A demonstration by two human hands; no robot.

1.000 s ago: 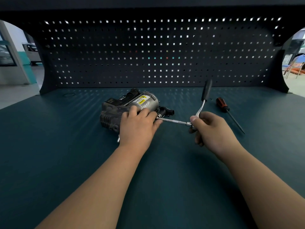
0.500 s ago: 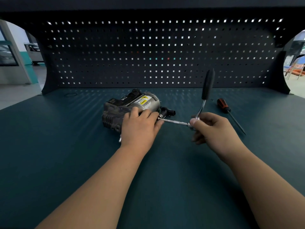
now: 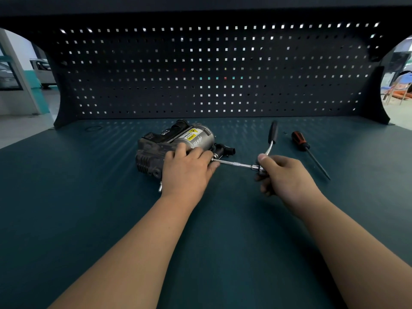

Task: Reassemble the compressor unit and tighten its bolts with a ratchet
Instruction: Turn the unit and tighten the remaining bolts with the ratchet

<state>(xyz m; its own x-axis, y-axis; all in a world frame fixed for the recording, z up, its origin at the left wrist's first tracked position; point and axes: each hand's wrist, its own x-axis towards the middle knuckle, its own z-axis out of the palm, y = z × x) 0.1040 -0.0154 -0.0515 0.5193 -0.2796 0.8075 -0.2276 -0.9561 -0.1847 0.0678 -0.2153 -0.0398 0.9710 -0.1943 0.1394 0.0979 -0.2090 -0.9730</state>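
Head view shows your compressor unit [image 3: 178, 141] in one piece on the bench [image 3: 89, 197], so reassembly looks done and you are at the bolt tightening. How many bolts remain I cannot tell. The unit sits at 11 o'clock from your left hand [image 3: 187, 172], whose fingers curl over its near end. At 3 o'clock, your right hand [image 3: 287, 177] pinches the head of the ratchet [image 3: 272, 132], its extension bar [image 3: 234, 163] reaching the unit's right end.

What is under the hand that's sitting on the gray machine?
The left hand holds the compressor and covers its near end. The ratchet's long metal bar runs in under the fingers. The bolt it meets is hidden by the hand.
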